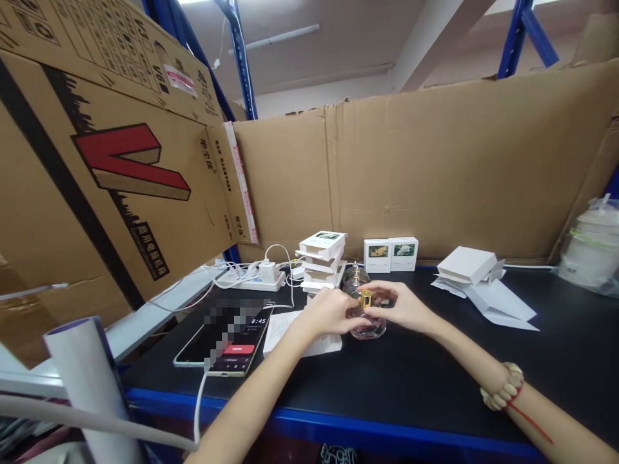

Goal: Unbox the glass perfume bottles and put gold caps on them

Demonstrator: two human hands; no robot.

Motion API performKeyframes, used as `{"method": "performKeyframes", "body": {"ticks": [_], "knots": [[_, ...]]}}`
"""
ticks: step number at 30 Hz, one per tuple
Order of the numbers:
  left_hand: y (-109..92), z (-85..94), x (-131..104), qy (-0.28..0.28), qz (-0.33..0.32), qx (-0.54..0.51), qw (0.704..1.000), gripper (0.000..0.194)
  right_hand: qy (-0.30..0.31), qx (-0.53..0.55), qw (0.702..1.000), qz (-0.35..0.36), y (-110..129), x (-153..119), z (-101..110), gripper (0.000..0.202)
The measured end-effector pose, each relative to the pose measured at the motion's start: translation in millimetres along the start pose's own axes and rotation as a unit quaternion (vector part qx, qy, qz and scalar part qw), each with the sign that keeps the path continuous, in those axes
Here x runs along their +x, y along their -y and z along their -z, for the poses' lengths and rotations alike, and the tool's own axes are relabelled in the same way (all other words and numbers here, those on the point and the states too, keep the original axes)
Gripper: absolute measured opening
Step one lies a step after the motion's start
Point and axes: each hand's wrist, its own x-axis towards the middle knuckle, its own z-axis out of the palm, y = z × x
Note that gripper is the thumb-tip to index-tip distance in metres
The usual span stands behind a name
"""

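Observation:
A clear glass perfume bottle point(368, 332) with a pinkish tint stands on the black table in front of me. At its top is a shiny gold cap point(366, 299). My left hand point(333, 312) closes in from the left, its thumb and fingers curled at the bottle's upper part. From the other side, my right hand point(403, 308) pinches at the gold cap with thumb and index finger. My fingers hide part of the bottle's neck and shoulders. Just behind stands a second glass bottle point(355, 276) with a thin spray top.
Small white boxes point(323, 243) are stacked behind my left hand; two picture-fronted boxes point(391, 255) stand at the back. Flat white cartons point(467, 265) lie to the right. Phones point(242, 348), a power strip point(256, 278) and cables occupy the left. Cardboard point(435, 167) walls the back.

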Motion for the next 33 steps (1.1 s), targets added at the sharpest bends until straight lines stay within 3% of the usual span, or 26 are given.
{"method": "performKeyframes", "body": {"ticks": [12,33], "knots": [[-2,4.8,1,0.020,0.007,-0.020,1.000,0.037,-0.107,-0.067,0.992,-0.009,3,-2,-10,0.029],[1,6.7,1,0.053,0.032,-0.036,0.997,0.039,-0.047,0.035,0.998,-0.005,-2,-2,-7,0.036]]}}
